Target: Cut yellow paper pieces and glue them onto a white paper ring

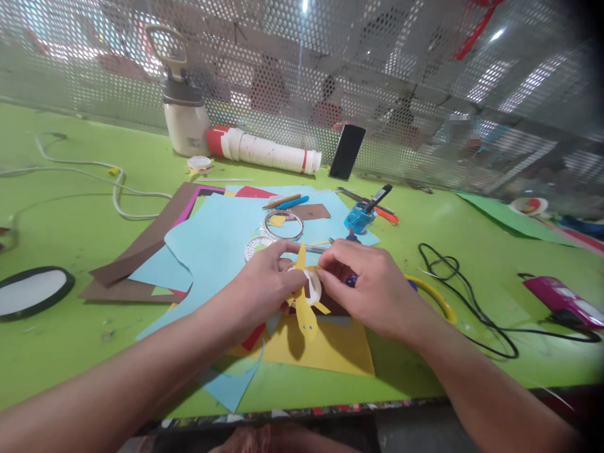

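Note:
Between my hands is a small paper craft: a yellow paper cutout (pixel 306 318) with dark dots like eyes at its lower end, joined to a white rounded piece (pixel 315 288). My left hand (pixel 264 277) is closed on its left side, thumb over the yellow paper. At its right side, my right hand (pixel 365 283) pinches a small yellow part, with thumb and fingertips together. Directly below lies a yellow paper sheet (pixel 330 355). A white perforated ring (pixel 255 246) rests just beyond my left fingers, partly hidden by them. Behind it is a thin round hoop (pixel 284 225).
Light-blue paper (pixel 212 239) and brown sheets (pixel 141 251) cover the middle of the green table. Farther back stand a bottle (pixel 186 119), stacked paper cups (pixel 264 150) and a phone (pixel 348 151). To the right are a blue jar (pixel 359 218), a black cord (pixel 472 302) and a magenta device (pixel 564 299).

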Tool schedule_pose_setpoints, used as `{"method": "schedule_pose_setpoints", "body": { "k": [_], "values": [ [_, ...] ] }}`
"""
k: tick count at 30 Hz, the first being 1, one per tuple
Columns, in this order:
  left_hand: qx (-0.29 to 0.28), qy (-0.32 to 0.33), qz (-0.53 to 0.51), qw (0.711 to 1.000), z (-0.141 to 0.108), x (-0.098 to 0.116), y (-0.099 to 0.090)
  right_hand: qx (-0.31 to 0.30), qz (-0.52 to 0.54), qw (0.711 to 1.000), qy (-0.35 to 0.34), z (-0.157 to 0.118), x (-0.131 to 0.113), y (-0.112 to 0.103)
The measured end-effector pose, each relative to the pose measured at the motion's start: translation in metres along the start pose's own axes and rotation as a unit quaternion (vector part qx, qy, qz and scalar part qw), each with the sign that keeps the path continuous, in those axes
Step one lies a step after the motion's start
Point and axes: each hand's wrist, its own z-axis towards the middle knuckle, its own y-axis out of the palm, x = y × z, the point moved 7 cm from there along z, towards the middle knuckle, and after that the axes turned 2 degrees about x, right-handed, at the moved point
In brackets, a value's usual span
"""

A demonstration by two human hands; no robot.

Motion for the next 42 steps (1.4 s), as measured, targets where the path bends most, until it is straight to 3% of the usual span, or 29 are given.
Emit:
{"method": "schedule_pose_setpoints", "body": {
  "k": [42],
  "values": [
    [-0.006, 0.017, 0.056, 0.998, 0.006, -0.006, -0.002, -0.041, -0.018, 0.999, -0.001, 0.002, 0.001, 0.003]
  ]
}}
